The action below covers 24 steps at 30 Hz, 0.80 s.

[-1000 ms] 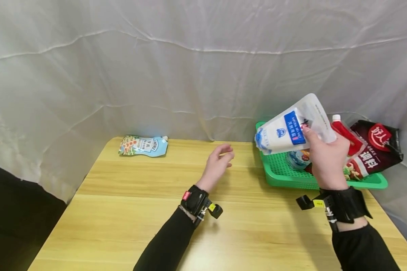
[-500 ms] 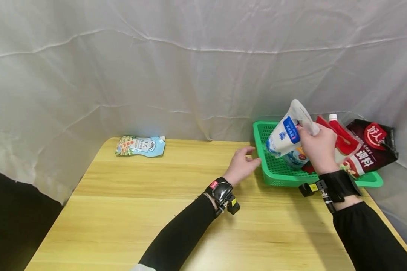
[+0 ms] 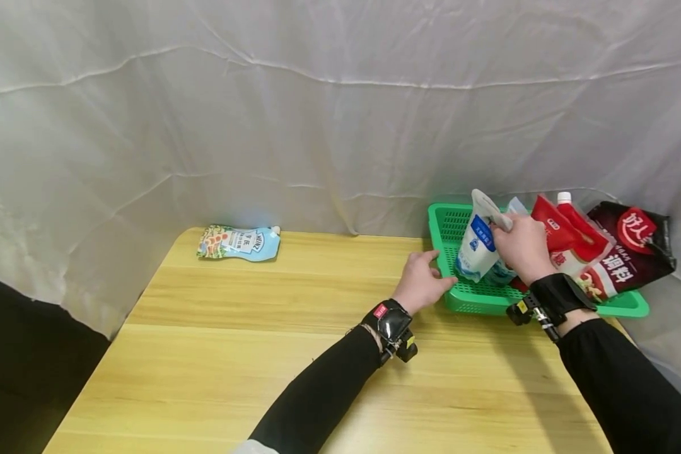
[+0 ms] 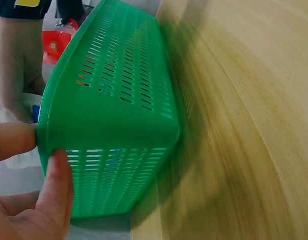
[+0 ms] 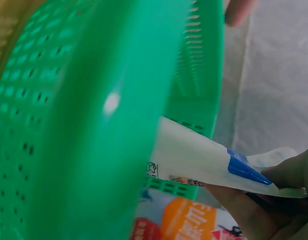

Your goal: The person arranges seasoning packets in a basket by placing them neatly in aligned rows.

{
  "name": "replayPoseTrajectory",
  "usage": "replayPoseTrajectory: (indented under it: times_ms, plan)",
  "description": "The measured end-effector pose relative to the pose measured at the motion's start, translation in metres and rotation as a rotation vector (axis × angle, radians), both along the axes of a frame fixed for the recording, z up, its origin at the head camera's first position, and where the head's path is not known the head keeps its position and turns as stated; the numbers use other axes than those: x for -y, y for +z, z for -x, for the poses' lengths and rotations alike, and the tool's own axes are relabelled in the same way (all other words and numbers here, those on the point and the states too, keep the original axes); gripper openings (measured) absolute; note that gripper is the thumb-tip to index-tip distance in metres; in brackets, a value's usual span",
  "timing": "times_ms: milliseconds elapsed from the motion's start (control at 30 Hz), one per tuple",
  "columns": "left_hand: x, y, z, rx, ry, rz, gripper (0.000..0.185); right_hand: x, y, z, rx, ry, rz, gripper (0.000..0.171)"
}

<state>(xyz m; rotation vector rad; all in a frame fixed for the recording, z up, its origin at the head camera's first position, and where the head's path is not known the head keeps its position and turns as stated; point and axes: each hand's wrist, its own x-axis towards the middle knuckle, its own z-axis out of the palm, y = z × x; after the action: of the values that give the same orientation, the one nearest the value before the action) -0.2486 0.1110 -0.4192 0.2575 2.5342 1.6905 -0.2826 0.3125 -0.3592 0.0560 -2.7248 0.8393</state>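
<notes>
My right hand [image 3: 522, 247] pinches the top of a white and blue sea salt pouch [image 3: 474, 253], which stands nearly upright inside the green plastic basket [image 3: 444, 222]. In the right wrist view the pouch [image 5: 193, 155] slants down past the rim, its lower end hidden by the basket wall. My left hand [image 3: 422, 282] holds the basket's near left corner. Thumb and a finger grip the basket rim [image 4: 49, 120] there in the left wrist view. Beside the salt, partly behind my right hand, sits a blue-patterned package [image 3: 499, 273].
Red pouches [image 3: 567, 230], one with a white cap, and a dark red seasoning bag [image 3: 630, 249] fill the basket's right part. A light blue Heinz pouch [image 3: 239, 243] lies at the back left of the wooden table [image 3: 250, 353]. A grey cloth [image 3: 318, 126] hangs behind.
My right hand has lowered the salt pouch from above the basket into it, turning it more upright. My left hand has moved right and taken hold of the basket rim.
</notes>
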Motion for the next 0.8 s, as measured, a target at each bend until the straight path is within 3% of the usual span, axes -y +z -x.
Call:
replayPoseTrajectory:
  times_ms: [267, 467, 800]
  plan:
    - [-0.003, 0.001, -0.001, 0.028, 0.022, -0.039, 0.070, -0.011, -0.010, 0.003, 0.011, 0.014, -0.066, 0.029]
    - [-0.002, 0.000, -0.003, 0.038, 0.007, -0.039, 0.071, -0.016, -0.019, -0.006, 0.001, 0.031, -0.063, 0.028]
    - [0.001, 0.002, -0.001, 0.042, 0.004, -0.029, 0.069, -0.017, -0.018, -0.020, 0.070, 0.008, -0.014, 0.052]
